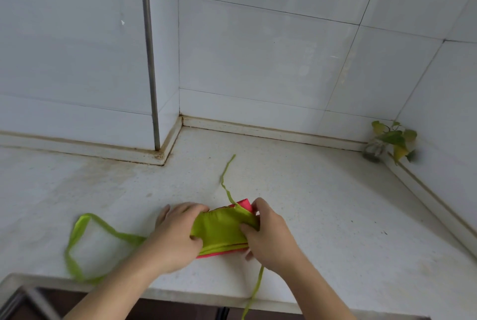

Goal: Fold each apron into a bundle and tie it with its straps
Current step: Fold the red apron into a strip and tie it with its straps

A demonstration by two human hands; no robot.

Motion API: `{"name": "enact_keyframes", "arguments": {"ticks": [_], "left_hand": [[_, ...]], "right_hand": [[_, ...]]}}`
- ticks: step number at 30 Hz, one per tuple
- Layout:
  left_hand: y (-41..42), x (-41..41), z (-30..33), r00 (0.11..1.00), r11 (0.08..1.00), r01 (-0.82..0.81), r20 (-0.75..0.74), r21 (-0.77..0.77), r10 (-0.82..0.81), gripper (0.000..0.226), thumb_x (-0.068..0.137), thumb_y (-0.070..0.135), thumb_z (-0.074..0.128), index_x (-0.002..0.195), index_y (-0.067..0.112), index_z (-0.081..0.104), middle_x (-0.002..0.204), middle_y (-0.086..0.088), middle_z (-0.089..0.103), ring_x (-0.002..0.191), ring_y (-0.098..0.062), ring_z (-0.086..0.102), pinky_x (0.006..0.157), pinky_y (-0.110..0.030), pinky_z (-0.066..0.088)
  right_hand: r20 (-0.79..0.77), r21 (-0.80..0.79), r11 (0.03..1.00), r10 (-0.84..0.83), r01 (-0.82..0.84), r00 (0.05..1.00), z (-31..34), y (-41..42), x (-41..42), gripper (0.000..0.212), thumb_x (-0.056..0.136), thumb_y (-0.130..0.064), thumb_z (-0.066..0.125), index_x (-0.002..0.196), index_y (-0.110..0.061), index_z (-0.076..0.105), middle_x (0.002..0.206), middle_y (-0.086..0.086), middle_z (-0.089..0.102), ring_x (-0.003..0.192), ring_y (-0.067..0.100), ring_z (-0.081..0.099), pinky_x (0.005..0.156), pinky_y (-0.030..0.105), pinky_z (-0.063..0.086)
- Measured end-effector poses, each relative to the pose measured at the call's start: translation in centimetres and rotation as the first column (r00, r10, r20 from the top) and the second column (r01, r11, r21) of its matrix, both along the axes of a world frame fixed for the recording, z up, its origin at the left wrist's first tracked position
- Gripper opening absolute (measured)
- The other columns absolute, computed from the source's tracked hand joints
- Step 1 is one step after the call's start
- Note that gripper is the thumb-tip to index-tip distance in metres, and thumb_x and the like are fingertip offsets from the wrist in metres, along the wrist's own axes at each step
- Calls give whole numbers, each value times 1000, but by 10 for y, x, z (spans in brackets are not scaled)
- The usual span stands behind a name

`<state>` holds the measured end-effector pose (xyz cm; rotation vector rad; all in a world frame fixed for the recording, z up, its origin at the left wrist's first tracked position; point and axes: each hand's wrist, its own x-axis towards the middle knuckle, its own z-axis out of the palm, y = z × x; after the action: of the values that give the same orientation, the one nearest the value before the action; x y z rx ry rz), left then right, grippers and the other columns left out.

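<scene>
On the pale speckled table (pixel 322 211), near its front edge, we hold a lime green apron (pixel 222 229) with a pink underside, already folded down into a small flat bundle. It lies between our two hands, just in from the table's edge.

Our left hand (pixel 178 232) has its grip clamped on the bundle's left end, thumb on top and fingers curled over the far side. Our right hand (pixel 268 232) grips the right end the same way, thumb pressed on the green cloth and fingers wrapped round the pink edge.

Three green straps lie loose. A wide neck loop (pixel 85 245) sprawls on the table to the left, running in under our left wrist. One thin strap (pixel 227 180) trails away from the bundle's far right corner toward the tiled wall (pixel 258 48). Another thin strap (pixel 256 286) passes beneath our right hand and hangs down over the table's front edge.

We judge the folding to be nearly or wholly finished. The tying is not yet begun: no strap wraps the bundle and no knot shows. Only this one apron is visible, so we cannot tell whether others remain.

A small plant in a glass jar (pixel 374 150) sits in the far right corner, well apart. A metal pipe (pixel 151 61) runs up the wall at left. No brand, label or readable writing appears anywhere.
</scene>
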<state>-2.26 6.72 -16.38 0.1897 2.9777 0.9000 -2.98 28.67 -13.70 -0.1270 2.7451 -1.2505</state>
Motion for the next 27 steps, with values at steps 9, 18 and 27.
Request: {"name": "enact_keyframes", "arguments": {"ticks": [9, 18, 27], "left_hand": [[36, 0, 38, 941, 706, -4, 243, 708, -237, 31, 83, 23, 85, 113, 20, 78, 110, -5, 80, 105, -25, 76, 102, -50, 56], [65, 29, 23, 999, 647, -28, 38, 762, -2, 32, 84, 58, 76, 109, 39, 73, 107, 4, 80, 102, -17, 76, 95, -54, 58], [61, 49, 37, 961, 359, -106, 188, 927, -204, 41, 93, 6, 67, 132, 11, 61, 113, -27, 75, 104, -45, 74, 89, -52, 62]], "right_hand": [[-84, -368, 926, 57, -84, 995, 37, 30, 17, 23, 88, -15, 80, 105, -22, 66, 77, 5, 69, 63, 20, 64, 59, 39, 54], [124, -497, 867, 113, -37, 986, 19, 37, 40, 17, 99, -11, 66, 113, -17, 72, 104, 9, 78, 94, 29, 76, 68, 37, 61], [73, -758, 649, 174, -59, 982, 20, 48, 53, 33, 97, -4, 67, 127, -18, 71, 122, 21, 72, 110, 47, 70, 93, 72, 52]]}}
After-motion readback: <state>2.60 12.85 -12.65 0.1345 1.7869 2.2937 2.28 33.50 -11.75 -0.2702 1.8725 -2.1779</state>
